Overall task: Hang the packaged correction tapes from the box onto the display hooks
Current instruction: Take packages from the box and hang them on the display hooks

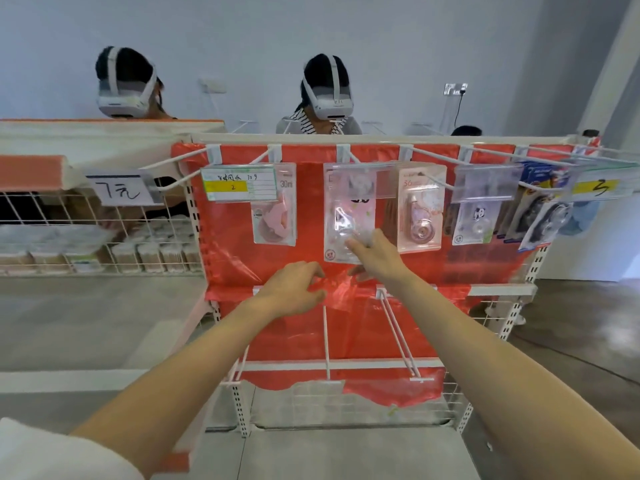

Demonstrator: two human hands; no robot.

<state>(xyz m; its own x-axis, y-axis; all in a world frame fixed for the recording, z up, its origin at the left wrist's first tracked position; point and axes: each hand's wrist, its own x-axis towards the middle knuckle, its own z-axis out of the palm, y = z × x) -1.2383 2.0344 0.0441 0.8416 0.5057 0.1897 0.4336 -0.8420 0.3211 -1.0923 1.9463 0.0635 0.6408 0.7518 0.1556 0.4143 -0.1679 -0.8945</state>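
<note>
Hanging correction tape pack (348,216), long axis vertical

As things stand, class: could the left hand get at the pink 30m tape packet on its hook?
Probably yes. The left hand hangs free below the pink 30m tape packet, with only red backing between them.

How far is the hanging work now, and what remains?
Done: packs already hang on several top hooks. In hand: the right hand touches the clear pack on the middle hook; the left hand holds nothing. Left: the lower hooks are bare. The box is out of view.
</note>
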